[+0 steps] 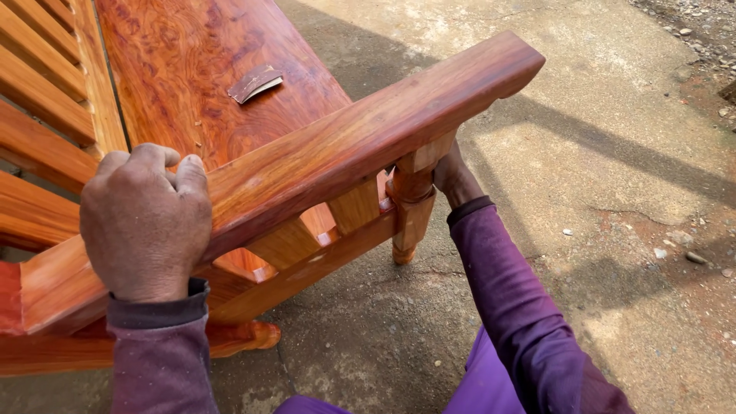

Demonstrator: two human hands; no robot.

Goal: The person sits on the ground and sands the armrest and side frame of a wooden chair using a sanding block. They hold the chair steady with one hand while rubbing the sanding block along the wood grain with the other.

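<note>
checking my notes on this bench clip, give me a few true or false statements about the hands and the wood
1. The left hand grips the bench's armrest. True.
2. The right hand lies flat on the seat. False: it reaches under the armrest by the turned front post.
3. A folded piece of sandpaper lies on the seat. True.
4. The bench stands on grass. False: it stands on concrete ground.

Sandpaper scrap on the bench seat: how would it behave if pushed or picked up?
The sandpaper scrap is probably very light and floppy: it looks thin, with one edge curled up. It would likely slide easily, since the bench seat looks glossy and smooth. Being flat, it should not roll.
</note>
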